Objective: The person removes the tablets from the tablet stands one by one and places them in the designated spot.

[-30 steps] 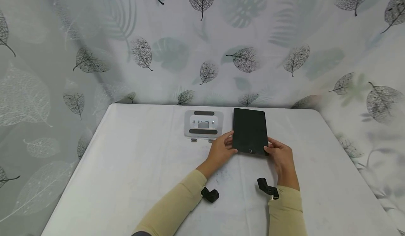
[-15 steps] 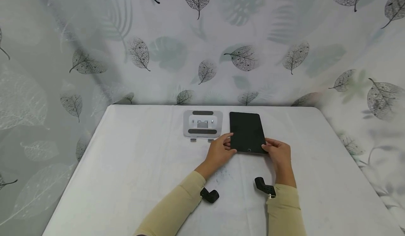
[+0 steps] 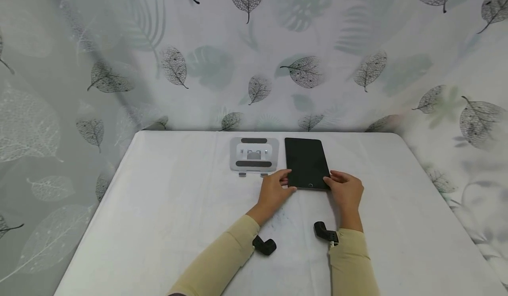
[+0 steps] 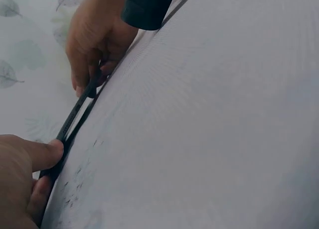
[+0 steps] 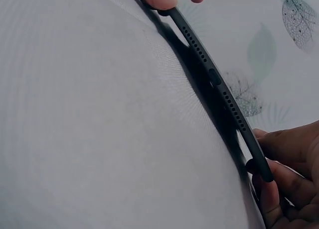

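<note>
On the left part of the white table (image 3: 158, 225), nothing but cloth is showing; farther along, at the far middle, a grey tablet stand (image 3: 254, 155) is lying flat with two dark pads across it. No brand, label or writing is readable on it.

Just right of the stand, the left hand (image 3: 274, 191) is pinching the near left corner of the black tablet (image 3: 306, 162), thumb curled over the top and fingers tucked under the edge. The left wrist view is showing that thumb (image 4: 42, 154) pressing on the tablet's (image 4: 75, 117) thin edge.

The tablet is sitting at the far middle of the table, just beside the stand, its screen dark and facing up, its near edge raised slightly off the cloth in the wrist views. A small round button is showing near its near edge; no logo can be read.

On the right, the right hand (image 3: 345, 190) is gripping the near right corner, fingers (image 5: 279, 189) curled round the edge of the tablet (image 5: 219, 89), where a row of small holes and a port are showing.
</note>
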Demonstrator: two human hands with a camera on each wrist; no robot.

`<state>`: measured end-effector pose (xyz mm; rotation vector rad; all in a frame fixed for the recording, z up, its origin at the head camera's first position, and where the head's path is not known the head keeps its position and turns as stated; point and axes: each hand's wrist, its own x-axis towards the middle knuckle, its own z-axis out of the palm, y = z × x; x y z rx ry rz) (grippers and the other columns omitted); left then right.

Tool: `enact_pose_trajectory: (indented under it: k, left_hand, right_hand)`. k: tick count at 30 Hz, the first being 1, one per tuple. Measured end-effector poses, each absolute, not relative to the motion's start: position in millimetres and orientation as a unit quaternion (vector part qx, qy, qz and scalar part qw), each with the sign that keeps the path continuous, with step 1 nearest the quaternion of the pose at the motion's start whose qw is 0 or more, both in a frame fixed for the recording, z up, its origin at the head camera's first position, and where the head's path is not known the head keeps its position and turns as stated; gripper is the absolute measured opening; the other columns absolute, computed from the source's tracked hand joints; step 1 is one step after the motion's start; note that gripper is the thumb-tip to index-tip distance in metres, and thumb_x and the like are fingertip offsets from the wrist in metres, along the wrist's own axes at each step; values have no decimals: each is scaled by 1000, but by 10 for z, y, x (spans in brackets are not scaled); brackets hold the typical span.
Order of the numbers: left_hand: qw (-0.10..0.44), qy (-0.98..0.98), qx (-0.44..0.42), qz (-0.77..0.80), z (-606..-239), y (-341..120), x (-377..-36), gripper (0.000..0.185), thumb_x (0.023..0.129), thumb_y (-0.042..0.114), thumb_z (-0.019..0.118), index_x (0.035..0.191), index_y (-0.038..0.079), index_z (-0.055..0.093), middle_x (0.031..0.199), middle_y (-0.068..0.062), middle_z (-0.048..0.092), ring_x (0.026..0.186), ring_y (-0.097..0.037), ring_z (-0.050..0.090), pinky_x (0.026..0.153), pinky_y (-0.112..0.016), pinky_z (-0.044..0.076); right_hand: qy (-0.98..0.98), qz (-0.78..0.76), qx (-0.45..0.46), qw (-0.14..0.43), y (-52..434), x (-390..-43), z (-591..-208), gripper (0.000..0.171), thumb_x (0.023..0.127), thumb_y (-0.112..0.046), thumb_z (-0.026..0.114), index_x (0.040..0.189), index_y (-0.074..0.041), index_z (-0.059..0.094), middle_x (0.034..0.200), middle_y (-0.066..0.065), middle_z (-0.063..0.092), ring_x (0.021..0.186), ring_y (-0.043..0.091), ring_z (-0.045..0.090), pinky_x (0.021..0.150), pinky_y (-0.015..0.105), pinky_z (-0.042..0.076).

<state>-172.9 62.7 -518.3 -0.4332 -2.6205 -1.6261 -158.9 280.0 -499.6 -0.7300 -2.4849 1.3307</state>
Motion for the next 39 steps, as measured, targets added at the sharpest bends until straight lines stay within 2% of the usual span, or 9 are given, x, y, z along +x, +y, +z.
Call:
enact_pose_trajectory:
  k: [6, 10, 14, 19, 25, 39]
  left_hand:
    - [50, -868, -140, -474, -5176, 579, -1724, 50, 83, 12, 85, 130, 8, 70, 113, -12, 75, 101, -18, 73, 87, -26, 60]
    - [54, -868, -144, -472, -5156, 562, -1736, 49, 83, 10, 85, 129, 7, 70, 112, -13, 74, 101, -19, 73, 86, -25, 60]
    - [56, -865, -140, -478, -5178, 574, -1740, 46, 82, 10, 85, 126, 7, 72, 111, -12, 75, 99, -18, 73, 85, -23, 59]
    - [55, -865, -133, -481, -5191, 569, -1734, 39, 82, 10, 85, 120, 8, 75, 111, -10, 75, 99, -18, 72, 86, -22, 59]
    - [51, -867, -136, -476, -5184, 550, -1730, 36, 84, 9, 83, 119, 7, 75, 114, -10, 75, 100, -18, 72, 87, -23, 59]
    - [65, -873, -136, -464, -5212, 485, -1722, 31, 83, 9, 83, 114, 7, 76, 111, -9, 76, 97, -17, 71, 86, -23, 58]
  right_hand:
    - [-848, 455, -241, 123, 2746, -1638, -5050, 36, 86, -23, 82, 118, -8, 77, 112, 14, 78, 106, 22, 73, 102, 38, 52]
    - [-847, 455, -246, 125, 2714, -1664, -5048, 35, 85, -23, 83, 117, -9, 78, 110, 13, 78, 97, 13, 72, 95, 31, 53]
    - [-850, 449, -242, 128, 2732, -1673, -5063, 34, 85, -22, 83, 116, -10, 78, 109, 13, 78, 81, -5, 63, 84, 19, 50]
    - [-854, 450, -228, 125, 2749, -1681, -5102, 36, 86, -20, 82, 119, -9, 76, 111, 14, 78, 71, -17, 54, 79, 12, 47]
    - [-857, 448, -218, 131, 2737, -1671, -5120, 34, 87, -18, 81, 119, -8, 76, 111, 16, 78, 67, -21, 51, 76, 9, 44]
    - [-863, 444, -201, 132, 2666, -1670, -5159, 32, 88, -18, 79, 118, -7, 76, 110, 16, 77, 70, -17, 53, 73, 9, 44]
